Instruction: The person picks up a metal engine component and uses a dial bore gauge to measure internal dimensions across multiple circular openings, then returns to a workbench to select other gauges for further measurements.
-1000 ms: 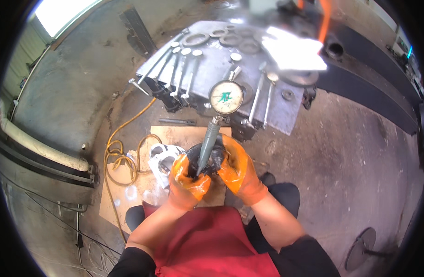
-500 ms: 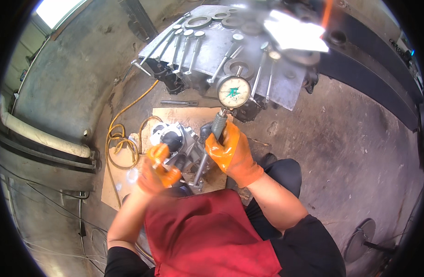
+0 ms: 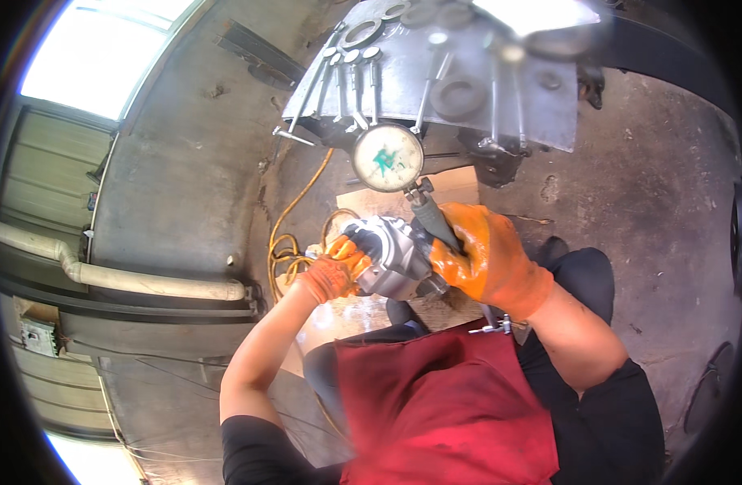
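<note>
In my gloved right hand (image 3: 492,263) is a dial bore gauge (image 3: 389,159), gripped round its dark handle. Its round white face with a green mark tilts up toward me, and its thin rod with a small cross-shaped foot hangs down by my apron. My left hand (image 3: 334,273), in an orange glove too, has its fingers curled over the left rim of a silver metal casting (image 3: 393,263) with a dark opening. The casting sits low in front of me, just left of the gauge handle, which overlaps its right side in view.
Ahead stands a metal table (image 3: 476,121) with several more dial gauges and steel rings (image 3: 363,34) on it. Cardboard (image 3: 448,184) lies under the casting. A yellow hose (image 3: 294,214) coils on the floor at the left, near a pale wall pipe (image 3: 156,283).
My left hand has come from the air onto the casting's rim. My right hand still holds the gauge, now tilted to the left. The whole view has shifted.
</note>
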The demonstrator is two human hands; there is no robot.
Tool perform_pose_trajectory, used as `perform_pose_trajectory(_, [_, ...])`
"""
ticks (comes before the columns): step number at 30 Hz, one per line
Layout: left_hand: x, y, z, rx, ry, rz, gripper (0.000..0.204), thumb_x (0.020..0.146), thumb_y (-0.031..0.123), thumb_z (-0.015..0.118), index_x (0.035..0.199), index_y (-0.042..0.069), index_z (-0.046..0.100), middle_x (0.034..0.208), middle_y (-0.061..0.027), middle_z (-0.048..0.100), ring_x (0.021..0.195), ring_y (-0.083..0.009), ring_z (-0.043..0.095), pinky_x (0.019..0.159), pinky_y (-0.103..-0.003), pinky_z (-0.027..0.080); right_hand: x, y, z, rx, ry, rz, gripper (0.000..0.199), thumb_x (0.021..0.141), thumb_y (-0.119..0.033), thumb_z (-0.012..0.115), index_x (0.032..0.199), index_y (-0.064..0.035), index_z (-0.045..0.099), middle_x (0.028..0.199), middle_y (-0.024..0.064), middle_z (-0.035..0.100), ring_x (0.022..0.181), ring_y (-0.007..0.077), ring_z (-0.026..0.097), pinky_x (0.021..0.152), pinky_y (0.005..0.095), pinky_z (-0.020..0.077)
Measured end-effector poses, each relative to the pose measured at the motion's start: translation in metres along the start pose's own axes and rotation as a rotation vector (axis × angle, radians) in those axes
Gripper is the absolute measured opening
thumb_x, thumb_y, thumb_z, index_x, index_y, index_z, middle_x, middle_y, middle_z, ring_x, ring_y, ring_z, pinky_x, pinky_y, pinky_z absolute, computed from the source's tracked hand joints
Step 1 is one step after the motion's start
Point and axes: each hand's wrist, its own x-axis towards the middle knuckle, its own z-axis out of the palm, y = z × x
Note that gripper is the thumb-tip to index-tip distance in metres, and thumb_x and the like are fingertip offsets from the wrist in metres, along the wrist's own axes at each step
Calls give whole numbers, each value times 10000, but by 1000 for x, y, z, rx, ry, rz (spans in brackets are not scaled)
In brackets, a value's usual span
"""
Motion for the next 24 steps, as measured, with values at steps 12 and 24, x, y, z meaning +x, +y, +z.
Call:
perform_pose_trajectory(12, [4, -5, 35, -114, 343, 139, 375, 545, 231, 736, 825, 49, 565, 819, -132, 574, 793, -358, 567, 800, -471, 499, 13, 20, 4, 6, -17, -148, 254, 901, -234, 619, 1011, -8, 652, 731, 139, 607, 610, 287, 575, 593, 356, 481])
perform_pose_trajectory(24, [30, 4, 20, -191, -21, -1172, 630, 858, 398, 654, 1279, -50, 515, 1015, -237, 718, 965, -413, 692, 848, -467, 539, -3, 45, 17, 491, 223, 170, 150, 954, 7, 638, 1100, 0, 605, 948, 30, 676, 827, 79, 620, 748, 226, 496])
